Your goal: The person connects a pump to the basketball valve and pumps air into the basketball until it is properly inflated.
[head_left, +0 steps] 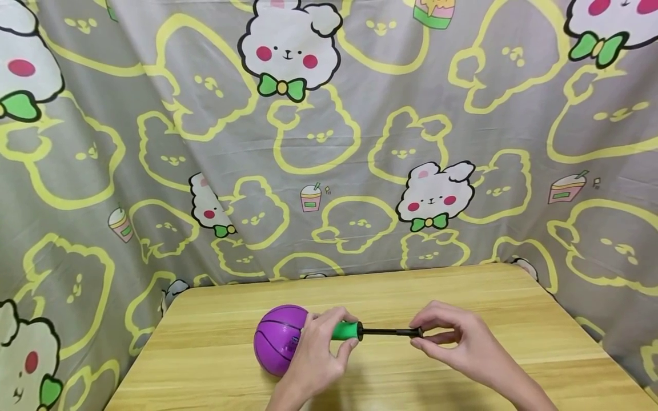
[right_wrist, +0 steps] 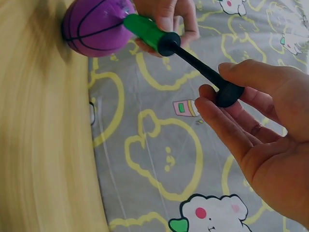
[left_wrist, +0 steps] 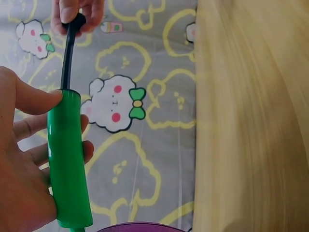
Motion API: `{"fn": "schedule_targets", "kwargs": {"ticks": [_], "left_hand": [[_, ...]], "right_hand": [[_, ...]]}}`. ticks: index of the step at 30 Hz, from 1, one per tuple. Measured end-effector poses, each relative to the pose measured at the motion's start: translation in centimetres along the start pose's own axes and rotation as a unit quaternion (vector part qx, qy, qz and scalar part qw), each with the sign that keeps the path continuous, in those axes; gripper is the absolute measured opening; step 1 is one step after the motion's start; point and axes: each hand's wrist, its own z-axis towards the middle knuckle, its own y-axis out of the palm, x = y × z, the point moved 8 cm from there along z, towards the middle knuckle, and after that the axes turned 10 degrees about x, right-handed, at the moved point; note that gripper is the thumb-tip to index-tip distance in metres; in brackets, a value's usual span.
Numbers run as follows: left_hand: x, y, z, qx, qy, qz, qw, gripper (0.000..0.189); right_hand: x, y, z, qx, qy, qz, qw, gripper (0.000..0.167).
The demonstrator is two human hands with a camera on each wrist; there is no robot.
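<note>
My left hand grips the green barrel of a small hand pump, thumb on one side and fingers behind. At the pump's other end, my right hand pinches the black handle between thumb and fingertips. The black rod shows drawn out between the two hands. A purple ball with black basketball lines sits on the table just left of my left hand. In the right wrist view the barrel's narrow end meets the ball's side.
The light wooden table lies under the hands and ball. Behind it and at both sides hangs a grey curtain with yellow outlines and white cartoon animals, close along the table's back edge.
</note>
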Motion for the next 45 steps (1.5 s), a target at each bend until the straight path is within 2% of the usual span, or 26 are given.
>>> {"fn": "schedule_targets", "kwargs": {"ticks": [14,22,28,36,45], "left_hand": [[-0.4,-0.3,0.2,-0.008,-0.019,-0.025,0.9995,0.028],[0.1,-0.1,0.2,0.003,0.006,-0.017,0.9998,0.029],[0.2,0.0,0.1,0.009,-0.003,-0.018,0.9998,0.030],[0.7,0.8,-0.1,0.003,0.001,-0.009,1.0000,0.032],[1.0,1.1,-0.4,-0.005,0.002,-0.005,1.0000,0.034]], "right_hand": [[-0.6,-1.8,0.1,-0.012,-0.028,-0.008,0.9995,0.032],[-0.7,-2.0,0.1,0.001,-0.034,0.015,0.9993,0.038],[-0.4,-1.4,0.1,0.002,-0.030,0.044,0.9986,0.036],[0.5,-0.7,-0.3,0.028,0.014,0.011,0.9994,0.030],[1.1,1.5,-0.3,0.022,0.012,0.035,0.9991,0.028]]}}
